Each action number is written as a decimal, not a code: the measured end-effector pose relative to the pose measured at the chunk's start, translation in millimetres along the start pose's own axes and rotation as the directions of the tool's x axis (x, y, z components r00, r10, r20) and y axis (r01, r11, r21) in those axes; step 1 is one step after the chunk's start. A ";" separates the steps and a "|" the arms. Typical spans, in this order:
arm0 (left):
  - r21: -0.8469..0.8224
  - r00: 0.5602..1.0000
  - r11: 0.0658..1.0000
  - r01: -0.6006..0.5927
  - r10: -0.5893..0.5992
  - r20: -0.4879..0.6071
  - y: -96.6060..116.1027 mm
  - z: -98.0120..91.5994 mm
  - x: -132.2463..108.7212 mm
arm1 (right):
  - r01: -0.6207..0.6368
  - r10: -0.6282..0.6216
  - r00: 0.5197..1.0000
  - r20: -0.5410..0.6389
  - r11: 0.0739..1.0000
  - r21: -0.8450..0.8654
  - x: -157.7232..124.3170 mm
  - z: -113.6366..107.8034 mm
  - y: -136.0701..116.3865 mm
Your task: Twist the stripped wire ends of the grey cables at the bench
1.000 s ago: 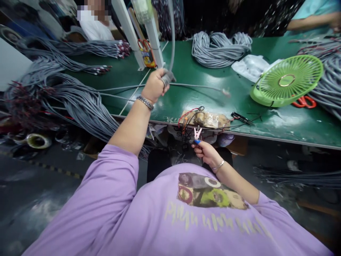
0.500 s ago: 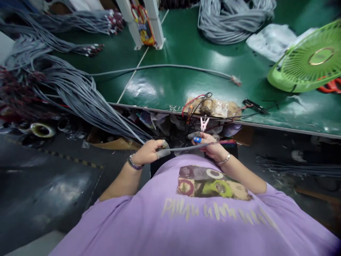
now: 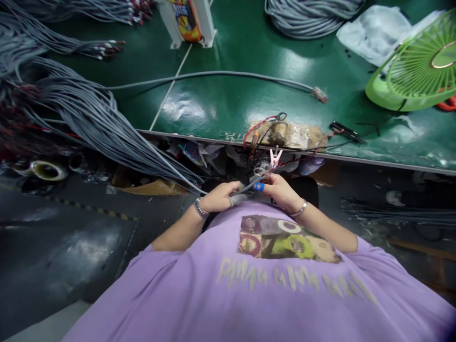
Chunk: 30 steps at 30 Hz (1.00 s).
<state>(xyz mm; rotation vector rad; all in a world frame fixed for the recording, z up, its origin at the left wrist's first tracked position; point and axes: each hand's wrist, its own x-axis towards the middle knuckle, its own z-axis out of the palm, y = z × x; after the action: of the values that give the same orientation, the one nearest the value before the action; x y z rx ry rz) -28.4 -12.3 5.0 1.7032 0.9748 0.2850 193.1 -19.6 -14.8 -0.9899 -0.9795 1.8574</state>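
A grey cable (image 3: 192,186) runs from the large bundle of grey cables (image 3: 107,128) on the left into my left hand (image 3: 224,196), which grips it in front of my shirt. Its end part continues up and right to my right hand (image 3: 280,190), whose thumb and fingers are pinched round it; the thumb wears a blue wrap. The exact tip is blurred. Just above my right hand a pink clip (image 3: 275,157) hangs at the bench edge, beside a taped cardboard piece (image 3: 295,136) with red and black wires.
Across the green bench (image 3: 221,104) lies a single cable (image 3: 228,73) with a frayed end. A coiled cable bundle (image 3: 309,19), a white plastic bag (image 3: 374,33) and a green fan (image 3: 409,76) stand farther back and right. A cardboard box (image 3: 153,186) is under the bench.
My left hand has moved right along with the cable, closer to my right hand. The cable's end part now points up and right near the clip. The view has shifted slightly.
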 end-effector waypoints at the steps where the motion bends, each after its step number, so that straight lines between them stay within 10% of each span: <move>1: -0.109 1.000 0.994 -0.016 0.013 -0.027 5.7 6.7 7.0 | 0.012 -0.012 1.000 0.005 1.000 0.000 -0.5 0.2 -0.5; 22: -0.445 0.958 0.884 0.142 -0.236 -0.163 -5.7 38.6 4.4 | 0.123 -0.079 0.958 -0.277 0.981 0.147 1.3 4.1 6.7; 30: -0.577 0.888 0.782 -0.237 -0.067 -0.456 6.5 38.7 32.4 | 0.117 -0.087 0.957 -0.277 0.989 0.092 -0.8 2.9 2.1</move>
<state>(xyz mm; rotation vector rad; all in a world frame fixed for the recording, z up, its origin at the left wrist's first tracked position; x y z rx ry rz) 19.2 -15.9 -12.7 1.0738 0.9849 0.9992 190.3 -21.8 -15.3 -1.0755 -0.7436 1.6188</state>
